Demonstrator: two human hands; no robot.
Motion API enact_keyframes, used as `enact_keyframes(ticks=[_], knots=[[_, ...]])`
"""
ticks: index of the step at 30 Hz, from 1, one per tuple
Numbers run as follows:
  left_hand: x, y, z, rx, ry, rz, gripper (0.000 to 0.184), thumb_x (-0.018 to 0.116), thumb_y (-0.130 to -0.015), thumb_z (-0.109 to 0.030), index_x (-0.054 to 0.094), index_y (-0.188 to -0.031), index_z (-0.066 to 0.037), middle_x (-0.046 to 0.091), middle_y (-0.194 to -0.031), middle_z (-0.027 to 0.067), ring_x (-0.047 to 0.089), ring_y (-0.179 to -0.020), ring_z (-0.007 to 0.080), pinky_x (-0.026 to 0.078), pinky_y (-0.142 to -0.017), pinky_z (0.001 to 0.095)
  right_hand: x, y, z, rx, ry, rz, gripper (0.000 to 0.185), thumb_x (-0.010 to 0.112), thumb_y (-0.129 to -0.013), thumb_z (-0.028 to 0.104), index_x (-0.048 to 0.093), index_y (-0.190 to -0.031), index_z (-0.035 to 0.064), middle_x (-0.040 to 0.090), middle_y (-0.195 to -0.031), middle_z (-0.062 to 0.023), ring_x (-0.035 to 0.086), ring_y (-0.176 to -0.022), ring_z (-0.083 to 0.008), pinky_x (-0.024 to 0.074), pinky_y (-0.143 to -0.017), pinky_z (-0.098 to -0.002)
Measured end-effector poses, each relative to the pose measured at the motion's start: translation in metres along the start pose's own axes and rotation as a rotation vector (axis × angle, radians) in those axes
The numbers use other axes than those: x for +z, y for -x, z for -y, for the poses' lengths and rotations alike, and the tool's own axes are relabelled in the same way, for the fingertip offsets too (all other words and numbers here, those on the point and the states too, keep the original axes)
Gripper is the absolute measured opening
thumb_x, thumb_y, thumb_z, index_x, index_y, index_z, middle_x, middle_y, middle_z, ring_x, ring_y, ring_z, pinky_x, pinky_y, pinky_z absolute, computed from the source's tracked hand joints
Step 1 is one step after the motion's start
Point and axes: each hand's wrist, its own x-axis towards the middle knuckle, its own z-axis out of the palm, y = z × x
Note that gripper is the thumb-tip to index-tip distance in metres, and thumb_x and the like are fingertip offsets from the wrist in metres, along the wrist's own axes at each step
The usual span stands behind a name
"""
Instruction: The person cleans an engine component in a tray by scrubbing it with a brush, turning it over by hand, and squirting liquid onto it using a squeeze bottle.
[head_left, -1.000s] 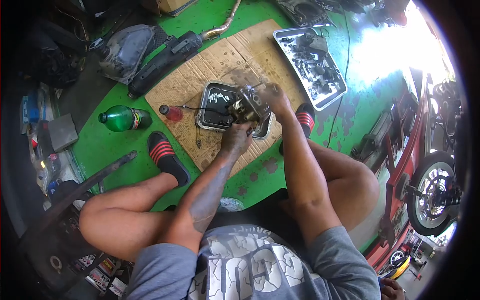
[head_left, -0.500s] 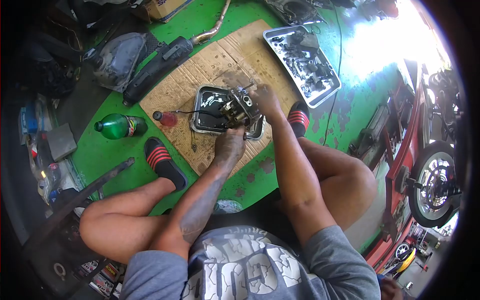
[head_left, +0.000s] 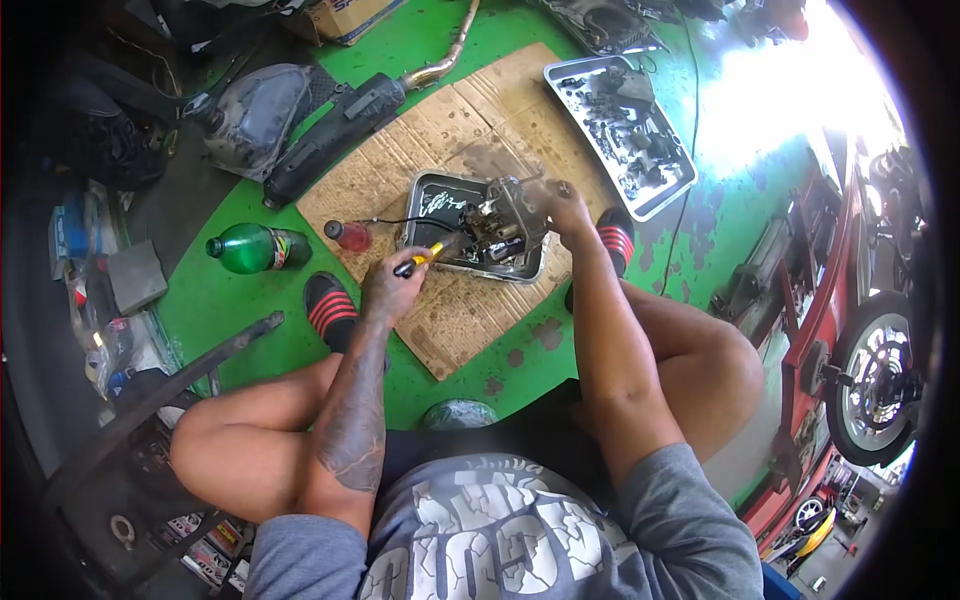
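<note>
My left hand (head_left: 392, 286) is closed around a brush (head_left: 422, 259) with a yellow and black handle. Its head points at the lower left side of a greasy metal engine part (head_left: 497, 222); I cannot tell whether the two touch. At the part's upper right, my right hand (head_left: 568, 212) is closed on its edge and keeps it tilted over a shallow metal pan (head_left: 409, 205). Dark liquid with whitish streaks lies in the pan. Left of the pan, a small bottle of red liquid (head_left: 350, 236) has a thin dark tube beside it.
Cardboard (head_left: 440, 345) lies under the pan on the green floor. A tray of dark parts (head_left: 690, 178) is at the upper right. An exhaust muffler (head_left: 335, 140) lies at the upper left, above a green bottle (head_left: 248, 249). A wheel (head_left: 872, 370) stands at the right.
My left hand has drawn back to the left from the engine part, and the brush now shows in it. My right hand stays at the part. The whole view has shifted slightly.
</note>
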Motion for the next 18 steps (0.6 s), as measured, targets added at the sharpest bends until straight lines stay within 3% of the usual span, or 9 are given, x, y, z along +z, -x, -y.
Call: enact_keyframes(ticks=[3, 6, 7, 10, 11, 14, 16, 18], knots=[[0.016, -0.015, -0.021, 0.138, 0.077, -0.004, 0.02, 0.072, -0.09, -0.022, 0.076, -0.109, -0.02, 0.076, -0.087, 0.0111, 0.073, -0.075, 0.0231, 0.056, -0.067, 0.0353, -0.007, -0.018, -0.019, 0.039, -0.004, 0.029, 0.054, 0.078, -0.09, 0.032, 0.058, -0.13, 0.0007, 0.068, -0.104, -0.0112, 0.064, -0.088, -0.0186, 0.053, -0.074, -0.0337], [0.05, -0.038, -0.019, 0.206, -0.016, -0.008, 0.02, 0.073, -0.09, -0.017, 0.078, -0.109, -0.019, 0.074, -0.083, 0.0034, 0.066, -0.069, 0.0126, 0.053, -0.062, 0.0303, -0.009, -0.006, -0.01, 0.131, -0.025, 0.028, 0.052, 0.078, -0.09, 0.032, 0.058, -0.132, 0.0067, 0.068, -0.109, -0.008, 0.065, -0.093, -0.019, 0.054, -0.074, -0.0343], [0.044, -0.041, -0.015, 0.164, -0.016, 0.029, 0.021, 0.072, -0.09, -0.017, 0.078, -0.11, -0.021, 0.076, -0.091, 0.0034, 0.067, -0.071, 0.0137, 0.055, -0.066, 0.0321, -0.013, -0.004, -0.009, 0.187, 0.014, 0.033, 0.043, 0.071, -0.095, 0.029, 0.057, -0.133, 0.0119, 0.067, -0.115, -0.0023, 0.063, -0.106, -0.0192, 0.0514, -0.089, -0.0427], [0.011, -0.047, 0.001, -0.042, -0.003, 0.038, 0.02, 0.073, -0.089, -0.02, 0.077, -0.108, -0.022, 0.077, -0.088, 0.0081, 0.073, -0.079, 0.0232, 0.056, -0.071, 0.0343, -0.017, 0.005, -0.01, 0.272, -0.112, 0.034, 0.042, 0.07, -0.096, 0.032, 0.058, -0.131, 0.0123, 0.066, -0.114, -0.0013, 0.061, -0.107, -0.0184, 0.0504, -0.091, -0.0439], [0.005, -0.049, 0.007, 0.041, 0.076, -0.038, 0.02, 0.073, -0.088, -0.016, 0.077, -0.108, -0.018, 0.076, -0.082, 0.0066, 0.071, -0.071, 0.0174, 0.055, -0.064, 0.0313, -0.016, 0.01, -0.007, 0.276, -0.137, 0.02, 0.041, 0.07, -0.096, 0.034, 0.059, -0.129, 0.0132, 0.066, -0.114, -0.0007, 0.06, -0.106, -0.0179, 0.0498, -0.091, -0.0443], [0.03, -0.056, -0.009, -0.003, 0.498, -0.134, 0.021, 0.072, -0.091, -0.011, 0.077, -0.111, -0.014, 0.073, -0.085, -0.0002, 0.062, -0.06, 0.0071, 0.048, -0.048, 0.0236, -0.017, 0.005, -0.01, 0.184, -0.101, 0.103, 0.045, 0.071, -0.096, 0.035, 0.056, -0.131, 0.0117, 0.066, -0.114, -0.0057, 0.061, -0.108, -0.0213, 0.0482, -0.093, -0.0494], [0.06, -0.057, 0.002, -0.057, 0.496, -0.187, 0.022, 0.072, -0.09, -0.008, 0.077, -0.111, -0.013, 0.073, -0.082, -0.0007, 0.06, -0.056, 0.0064, 0.048, -0.046, 0.0215, -0.019, 0.0, -0.015, 0.184, -0.112, 0.107, 0.043, 0.069, -0.097, 0.036, 0.057, -0.13, 0.011, 0.066, -0.114, -0.0056, 0.061, -0.108, -0.0213, 0.0485, -0.093, -0.0489], [0.065, -0.054, 0.019, 0.085, 0.501, -0.209, 0.018, 0.073, -0.089, -0.01, 0.077, -0.106, -0.012, 0.073, -0.078, 0.0029, 0.062, -0.056, 0.0087, 0.049, -0.05, 0.0274, -0.021, -0.001, -0.016, 0.198, -0.102, 0.117, 0.043, 0.068, -0.098, 0.036, 0.057, -0.131, 0.0109, 0.066, -0.115, -0.0058, 0.061, -0.109, -0.0216, 0.0489, -0.093, -0.0488]])
